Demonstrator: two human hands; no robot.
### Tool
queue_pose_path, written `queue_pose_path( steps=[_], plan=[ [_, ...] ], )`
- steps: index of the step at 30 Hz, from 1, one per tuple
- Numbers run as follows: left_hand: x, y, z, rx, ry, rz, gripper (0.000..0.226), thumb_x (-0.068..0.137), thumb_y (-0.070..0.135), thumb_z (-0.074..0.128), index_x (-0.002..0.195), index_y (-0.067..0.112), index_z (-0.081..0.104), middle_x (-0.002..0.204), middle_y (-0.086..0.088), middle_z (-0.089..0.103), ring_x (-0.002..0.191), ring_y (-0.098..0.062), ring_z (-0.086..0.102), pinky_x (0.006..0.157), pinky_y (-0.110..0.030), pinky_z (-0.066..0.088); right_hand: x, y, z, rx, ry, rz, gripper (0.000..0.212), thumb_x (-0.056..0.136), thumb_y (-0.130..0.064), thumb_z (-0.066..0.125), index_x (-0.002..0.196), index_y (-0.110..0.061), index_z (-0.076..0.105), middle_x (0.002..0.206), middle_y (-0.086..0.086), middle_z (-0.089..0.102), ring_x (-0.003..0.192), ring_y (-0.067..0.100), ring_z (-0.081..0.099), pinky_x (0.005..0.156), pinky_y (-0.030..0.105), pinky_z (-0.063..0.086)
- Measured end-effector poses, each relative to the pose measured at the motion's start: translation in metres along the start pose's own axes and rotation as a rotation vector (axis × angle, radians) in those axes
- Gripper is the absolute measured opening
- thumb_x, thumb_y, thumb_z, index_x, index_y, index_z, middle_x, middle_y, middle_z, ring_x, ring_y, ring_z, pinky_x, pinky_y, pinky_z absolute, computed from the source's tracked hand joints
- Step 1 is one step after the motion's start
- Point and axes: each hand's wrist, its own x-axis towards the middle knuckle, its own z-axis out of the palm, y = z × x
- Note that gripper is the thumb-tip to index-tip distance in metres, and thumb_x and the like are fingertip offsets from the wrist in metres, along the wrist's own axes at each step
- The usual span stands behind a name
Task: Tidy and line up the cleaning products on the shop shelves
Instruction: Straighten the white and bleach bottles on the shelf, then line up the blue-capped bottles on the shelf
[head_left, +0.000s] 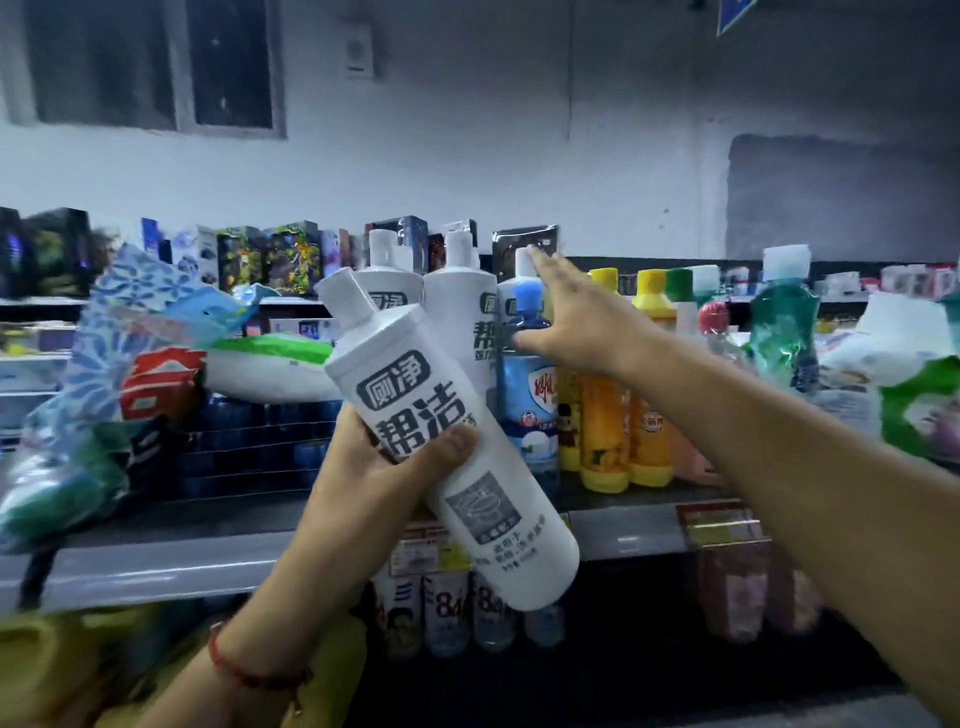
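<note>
Soft detergent bags slumped at left end of shelf. Left hand, fingers and thumb wrapped round a tilted white bottle, held off the shelf, cap up-left. Behind it, two matching white bottles upright. Right hand outstretched, fingers straight, holding nothing, in front of a blue-capped bottle. Yellow bottles just beside.

Left hand grips white bottle (seemingly tilted).
</note>
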Motion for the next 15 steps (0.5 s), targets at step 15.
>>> queue_pose_path(
  steps=[15],
  plan=[
    [-0.017,-0.004,0.019,0.015,0.261,-0.011,0.04,0.073,0.016,0.072,0.107,0.001,0.058,0.085,-0.003,0.075,0.076,-0.016,0.075,0.056,-0.025,0.058,-0.026,0.03,0.021,0.28,0.273,-0.252,0.085,0.078,-0.04,0.083,0.142,-0.018,0.032,0.13,0.01,0.058,0.094,0.019,0.056,0.075,0.026,0.041]
  ],
)
